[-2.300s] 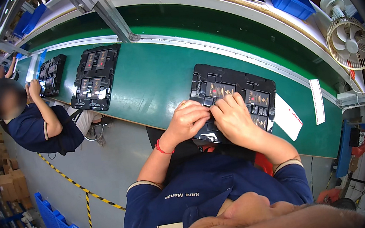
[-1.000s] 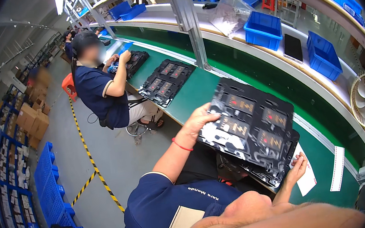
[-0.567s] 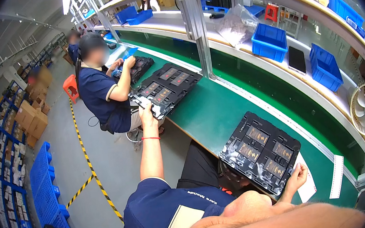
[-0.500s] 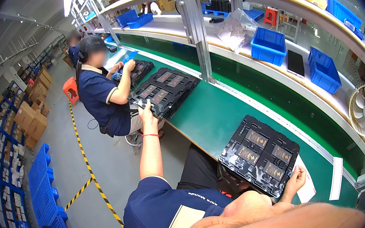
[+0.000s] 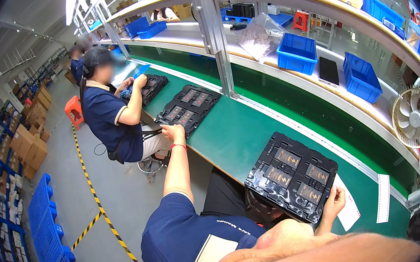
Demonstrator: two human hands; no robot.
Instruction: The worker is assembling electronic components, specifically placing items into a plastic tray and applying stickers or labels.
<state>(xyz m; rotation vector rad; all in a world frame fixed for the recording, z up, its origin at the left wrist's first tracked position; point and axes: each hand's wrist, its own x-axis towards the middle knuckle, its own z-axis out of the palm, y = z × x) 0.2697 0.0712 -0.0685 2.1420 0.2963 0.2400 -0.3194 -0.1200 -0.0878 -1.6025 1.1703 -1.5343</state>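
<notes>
My left arm reaches out to a black moulded tray [image 5: 198, 112] lying on the green bench between me and a co-worker. At its near corner, the fingers of my left hand [image 5: 174, 133] are curled on the rim. That tray holds several dark flat pieces with reddish marks. Closer to me lies a second black tray [image 5: 269, 161], holding several dark rectangular pieces with gold print, partly covered by shiny clear film. My right hand [image 5: 335, 201] grips its right edge between thumb and fingers; part of that hand is hidden behind the tray.
A co-worker [image 5: 108, 103] sits farther along, hands at another black tray [image 5: 154, 88]. White paper sheets [image 5: 349, 213] and a white perforated strip [image 5: 382, 198] lie right of my tray. The shelf above carries blue bins [image 5: 297, 54], a phone [image 5: 328, 71] and a fan [image 5: 414, 119].
The far tray, tilted up at my left hand before, now lies flat on the bench. My right hand stays at the near tray's edge. The whole view has shifted slightly.
</notes>
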